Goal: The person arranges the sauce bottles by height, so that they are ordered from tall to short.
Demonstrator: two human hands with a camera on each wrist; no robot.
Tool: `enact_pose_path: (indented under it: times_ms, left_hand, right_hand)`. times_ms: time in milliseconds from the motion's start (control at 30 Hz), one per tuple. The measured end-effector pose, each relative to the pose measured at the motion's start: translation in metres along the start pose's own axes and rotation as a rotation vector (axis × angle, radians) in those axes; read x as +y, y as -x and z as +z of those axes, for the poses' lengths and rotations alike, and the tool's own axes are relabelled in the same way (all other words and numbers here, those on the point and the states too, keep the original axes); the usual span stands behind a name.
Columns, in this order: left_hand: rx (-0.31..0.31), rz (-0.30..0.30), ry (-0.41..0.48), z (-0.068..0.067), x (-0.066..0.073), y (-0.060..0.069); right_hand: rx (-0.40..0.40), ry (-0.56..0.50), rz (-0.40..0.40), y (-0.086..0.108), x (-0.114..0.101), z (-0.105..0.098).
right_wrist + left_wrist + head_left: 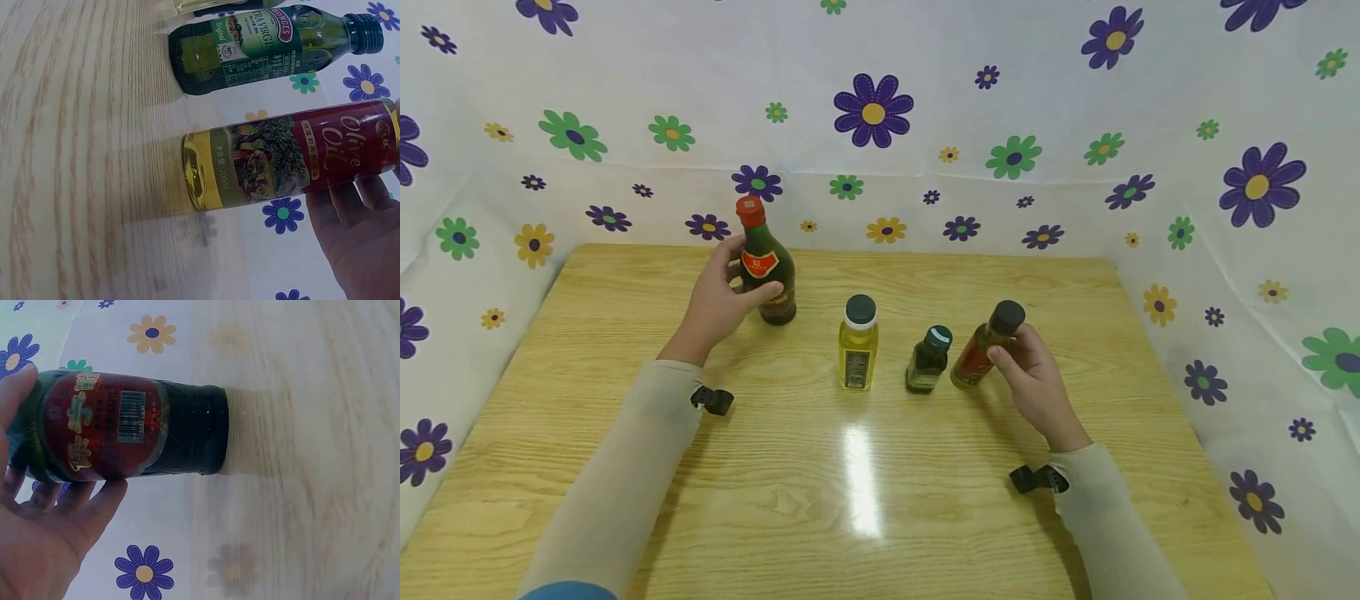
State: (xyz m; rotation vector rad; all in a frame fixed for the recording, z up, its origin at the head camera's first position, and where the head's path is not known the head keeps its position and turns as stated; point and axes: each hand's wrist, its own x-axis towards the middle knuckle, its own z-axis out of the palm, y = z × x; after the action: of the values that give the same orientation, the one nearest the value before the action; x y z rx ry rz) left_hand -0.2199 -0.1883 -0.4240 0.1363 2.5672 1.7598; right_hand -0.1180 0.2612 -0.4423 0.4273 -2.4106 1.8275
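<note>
My left hand grips a dark vinegar bottle with a red cap, thumb and fingers around its body. The left wrist view shows the bottle's red label with a barcode, and part of the left hand. On the right, my right hand holds an olive oil bottle with a black cap and red label, leaning a little. Its "Olive Oil" lettering and yellow base show in the right wrist view. Whether either held bottle touches the table cannot be told.
Between the hands stand a clear bottle of yellow oil with a dark cap and a small green olive oil bottle, close beside the held one. The wooden table is bordered by a flower-patterned cloth at the back and sides.
</note>
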Motion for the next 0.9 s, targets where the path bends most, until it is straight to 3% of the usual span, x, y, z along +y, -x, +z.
enact_pose_path:
  times_ms: [333,900]
  left_hand:
    - [0.009,-0.015,0.006,0.0023,-0.0049,0.0008]
    - [0.007,-0.009,0.019,0.0061,-0.0053,0.0057]
  right_hand:
    - [-0.012,-0.006,0.019,-0.0003,-0.0003,-0.0011]
    - [-0.013,-0.029,-0.03,-0.0003,0.0005,-0.0011]
